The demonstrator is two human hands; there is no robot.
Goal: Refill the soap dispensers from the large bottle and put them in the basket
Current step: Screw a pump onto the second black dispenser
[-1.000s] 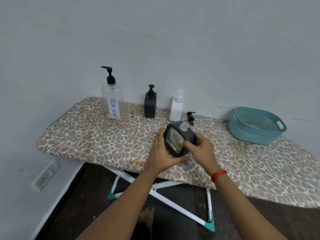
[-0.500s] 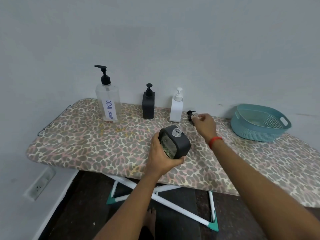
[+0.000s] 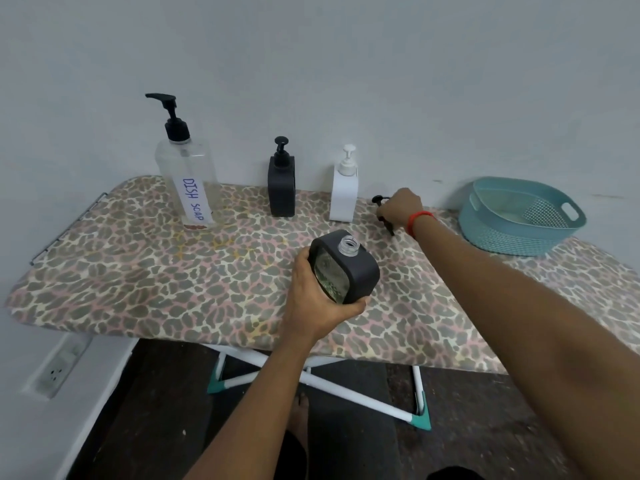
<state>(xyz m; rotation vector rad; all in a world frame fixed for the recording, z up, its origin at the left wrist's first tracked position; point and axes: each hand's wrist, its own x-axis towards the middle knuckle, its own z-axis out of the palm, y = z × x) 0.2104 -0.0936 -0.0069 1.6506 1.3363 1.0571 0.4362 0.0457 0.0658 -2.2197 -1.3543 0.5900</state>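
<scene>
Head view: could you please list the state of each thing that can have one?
Large bottle: upright, pump on.
Black dispenser: upright, pump on.
White dispenser: upright, pump on.
Open dispenser: pump off, tilted, held in left hand.
Loose pump: on board, under right hand.
Basket: no dispensers inside.

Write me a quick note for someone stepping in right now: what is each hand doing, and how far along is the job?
Left hand: holds the open black dispenser, pump off, tilted above the ironing board.
Right hand: closed on the removed pump head by the white dispenser.
Large dish soap bottle and second black dispenser stand at the back.
Basket: no dispensers inside.
Done: one pump removed.
Left: refilling, recapping, loading the basket.
</scene>
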